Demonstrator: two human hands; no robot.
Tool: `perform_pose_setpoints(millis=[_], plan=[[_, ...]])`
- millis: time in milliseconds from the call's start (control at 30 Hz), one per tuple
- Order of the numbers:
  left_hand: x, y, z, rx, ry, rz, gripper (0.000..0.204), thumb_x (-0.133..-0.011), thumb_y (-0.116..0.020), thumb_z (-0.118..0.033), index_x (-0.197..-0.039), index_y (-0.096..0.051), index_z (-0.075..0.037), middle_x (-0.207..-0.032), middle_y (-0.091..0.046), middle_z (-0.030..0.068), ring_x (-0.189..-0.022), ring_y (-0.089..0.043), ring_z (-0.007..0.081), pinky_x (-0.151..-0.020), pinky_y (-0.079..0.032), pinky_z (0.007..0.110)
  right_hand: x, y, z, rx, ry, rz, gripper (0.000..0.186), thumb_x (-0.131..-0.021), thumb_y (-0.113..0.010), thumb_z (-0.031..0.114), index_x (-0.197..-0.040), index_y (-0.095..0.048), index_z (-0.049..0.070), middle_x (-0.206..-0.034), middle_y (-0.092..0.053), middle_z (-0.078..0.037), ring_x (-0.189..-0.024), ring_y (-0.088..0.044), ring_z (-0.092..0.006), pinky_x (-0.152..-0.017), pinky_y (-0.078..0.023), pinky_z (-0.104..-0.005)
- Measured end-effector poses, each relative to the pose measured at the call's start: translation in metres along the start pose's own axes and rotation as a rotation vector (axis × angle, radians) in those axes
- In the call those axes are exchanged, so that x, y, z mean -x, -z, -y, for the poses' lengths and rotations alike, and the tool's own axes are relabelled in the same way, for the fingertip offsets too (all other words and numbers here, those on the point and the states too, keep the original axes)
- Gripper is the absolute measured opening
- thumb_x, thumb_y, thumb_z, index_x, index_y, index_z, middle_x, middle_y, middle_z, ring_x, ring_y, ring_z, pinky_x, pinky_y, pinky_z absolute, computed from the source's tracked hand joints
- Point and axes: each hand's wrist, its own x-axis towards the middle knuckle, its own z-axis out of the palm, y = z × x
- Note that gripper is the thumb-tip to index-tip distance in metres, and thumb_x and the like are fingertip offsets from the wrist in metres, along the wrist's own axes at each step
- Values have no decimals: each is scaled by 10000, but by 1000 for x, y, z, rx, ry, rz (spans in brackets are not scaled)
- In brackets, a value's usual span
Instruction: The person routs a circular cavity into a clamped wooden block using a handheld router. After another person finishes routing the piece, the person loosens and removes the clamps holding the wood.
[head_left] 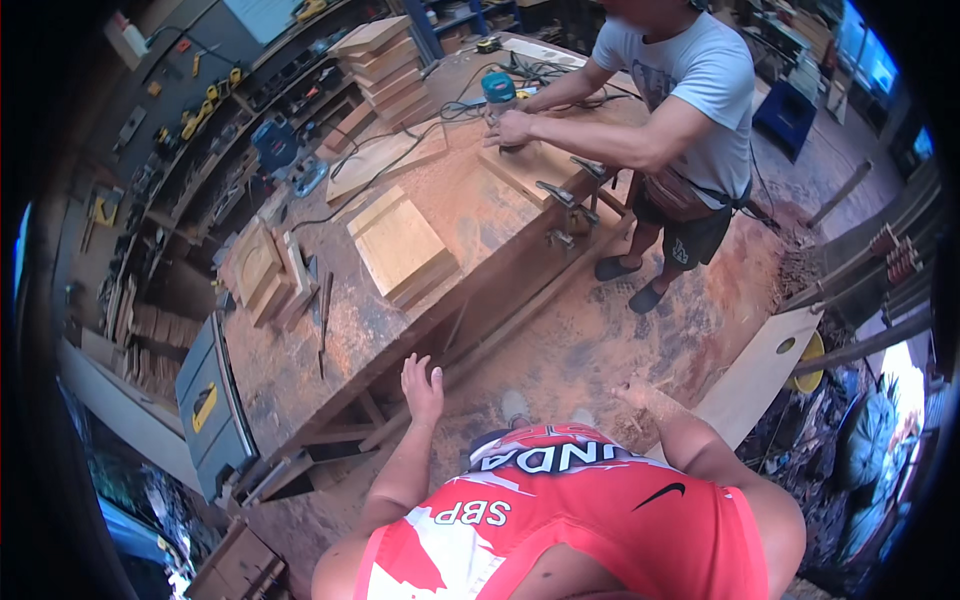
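Observation:
My left hand (422, 388) is raised just off the near edge of the workbench (340, 350), its fingers stretched and nothing in them. Over the dusty floor on the other side of my body, my right hand (632, 392) hangs with its fingers loosely apart, also without an object. Nearest to my left hand on the bench is a short stack of pale wooden panels (402, 245). Farther along, a co-worker in a light T-shirt grips a teal power router (498, 92) over a wooden board (540, 168), which clamps (555, 193) hold at the bench edge.
Sawdust covers much of the bench and floor. A tall stack of wood blocks (385, 75), a blue power tool (275, 145) and more wood pieces (262, 275) stand on the bench, with cables trailing between. A grey toolbox (212, 410) adjoins its left end. A plywood sheet (755, 380) leans at right.

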Motion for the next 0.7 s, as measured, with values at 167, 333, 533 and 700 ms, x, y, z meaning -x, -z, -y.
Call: perform_pose_setpoints(millis=[167,333,533,700], plan=[[78,0,-4,-16,158,43,392,-908,-566,-312,-1224,-547,-82,-1373,-441,201,-1309,-371,374,-1095,-275,473,1,-2,-81,212,-45,210,657,-835,-577,515,-1213,-584,-22,-1168,-622,-231,-1112,-591,-333,-965,-450,-377],[136,15,31,-95,307,29,386,-911,-560,-339,-1193,-569,-75,-1342,-468,221,-1273,-404,385,-1076,-311,463,-24,0,-102,304,-41,177,646,-839,-573,509,-1200,-592,-26,-1164,-622,-236,-1112,-591,-338,-963,-450,-382],[132,23,43,48,424,74,358,-914,-560,-310,-1165,-591,-57,-1261,-548,201,-1215,-476,355,-1032,-367,416,-50,-4,-47,263,10,132,651,-850,-557,514,-1201,-588,-33,-1199,-596,-254,-1144,-570,-354,-977,-438,-401],[89,14,14,496,381,77,327,-960,-521,-296,-1140,-612,-38,-1107,-639,158,-1070,-594,254,-941,-437,344,-37,-32,116,47,215,-26,754,-873,-520,566,-1359,-445,-6,-1350,-486,-251,-1271,-463,-347,-1063,-358,-402]])
